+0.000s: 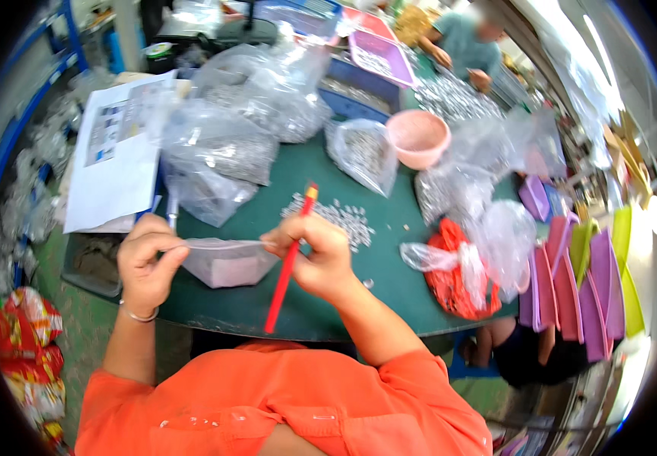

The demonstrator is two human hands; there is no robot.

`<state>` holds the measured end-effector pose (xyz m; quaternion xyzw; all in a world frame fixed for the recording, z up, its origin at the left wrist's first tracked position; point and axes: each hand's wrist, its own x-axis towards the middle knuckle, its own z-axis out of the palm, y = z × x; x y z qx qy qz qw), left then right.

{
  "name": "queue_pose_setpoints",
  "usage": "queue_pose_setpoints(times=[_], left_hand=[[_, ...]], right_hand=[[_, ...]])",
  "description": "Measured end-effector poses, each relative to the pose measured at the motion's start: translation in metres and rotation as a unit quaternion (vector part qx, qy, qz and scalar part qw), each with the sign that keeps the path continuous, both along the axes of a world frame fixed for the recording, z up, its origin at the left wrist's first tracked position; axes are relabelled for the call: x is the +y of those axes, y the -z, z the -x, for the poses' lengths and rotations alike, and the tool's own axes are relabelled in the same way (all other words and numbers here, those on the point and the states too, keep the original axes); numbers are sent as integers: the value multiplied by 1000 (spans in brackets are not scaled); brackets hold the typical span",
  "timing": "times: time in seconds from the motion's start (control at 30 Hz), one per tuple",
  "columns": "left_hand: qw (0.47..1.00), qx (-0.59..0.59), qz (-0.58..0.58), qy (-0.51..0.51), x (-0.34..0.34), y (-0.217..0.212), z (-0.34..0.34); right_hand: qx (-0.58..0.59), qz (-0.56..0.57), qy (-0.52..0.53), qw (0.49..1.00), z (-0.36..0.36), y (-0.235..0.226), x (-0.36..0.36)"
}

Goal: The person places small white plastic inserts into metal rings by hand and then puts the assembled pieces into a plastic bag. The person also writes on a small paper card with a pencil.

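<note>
Near the front edge of the green table (298, 163), my two hands stretch a small clear plastic bag (201, 258) between them. A pale pinkish slip (236, 271) shows through its lower part. My left hand (148, 262) pinches the bag's left top corner between thumb and fingers. At the other top corner, the fingertips of my right hand (317, 251) close on the bag. The same hand also holds a red pencil (281, 290) slantwise, its yellowish end up. Just beyond the right hand lies a loose heap of small silvery pieces (353, 228).
Large clear bags of small metal parts (218, 144) crowd the far left, beside papers (112, 178). A pink bowl (418, 139) and red plastic bag (450, 281) stand right. Colourful plastic bins (571, 285) line the right side. Another person (469, 45) works across the table.
</note>
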<state>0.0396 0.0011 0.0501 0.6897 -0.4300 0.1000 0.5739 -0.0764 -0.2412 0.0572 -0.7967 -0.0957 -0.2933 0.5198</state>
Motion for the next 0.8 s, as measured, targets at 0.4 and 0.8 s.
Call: queue_pose_setpoints(times=[0.4, 0.8], left_hand=[[974, 174, 111, 93, -21, 19, 17], [991, 26, 111, 65, -26, 23, 31]], right_hand=[[13, 6, -36, 999, -10, -11, 21], [-40, 263, -42, 963, -7, -37, 35]])
